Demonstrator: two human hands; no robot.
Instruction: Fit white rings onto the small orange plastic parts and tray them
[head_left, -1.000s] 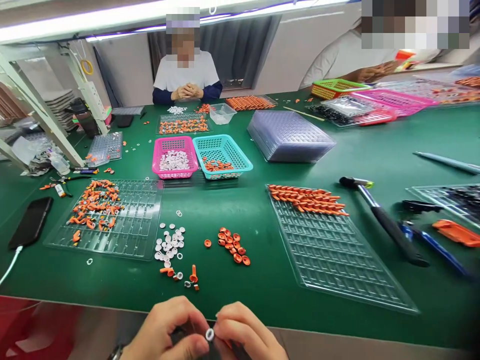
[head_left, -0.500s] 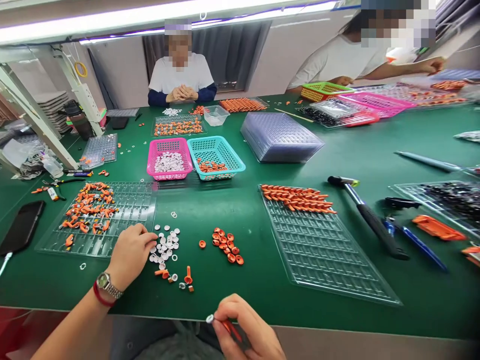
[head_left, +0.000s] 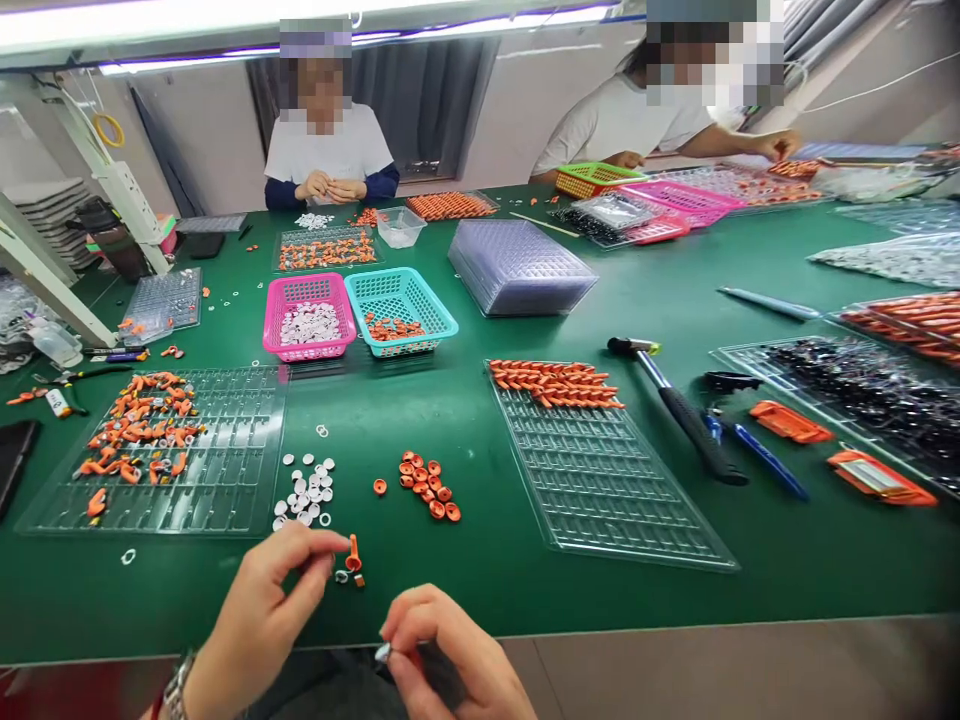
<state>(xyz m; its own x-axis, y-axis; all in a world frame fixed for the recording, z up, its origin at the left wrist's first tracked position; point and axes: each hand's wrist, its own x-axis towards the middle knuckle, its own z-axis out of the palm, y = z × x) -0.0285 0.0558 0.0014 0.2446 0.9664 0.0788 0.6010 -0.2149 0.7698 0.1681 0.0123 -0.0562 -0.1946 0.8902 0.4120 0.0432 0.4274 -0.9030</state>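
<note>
My left hand is over the table's near edge, index finger stretched out and thumb a little apart, with nothing visible between them. Its fingertip is beside an upright orange piece. To the right and lower, my right hand pinches a small whitish part between thumb and fingers; the rest of what it holds is hidden. Loose white caps lie just beyond my left hand. Farther right are orange cups, in a loose group on the green table.
A clear tray with orange pieces lies left, another tray right. Behind are a pink basket, a turquoise basket and stacked clear trays. A hammer lies right. Two people sit across the table.
My left hand has moved from the white caps toward the near edge, closer to my right hand. The orange piece seen in my right hand before no longer shows. The view has shifted right.
</note>
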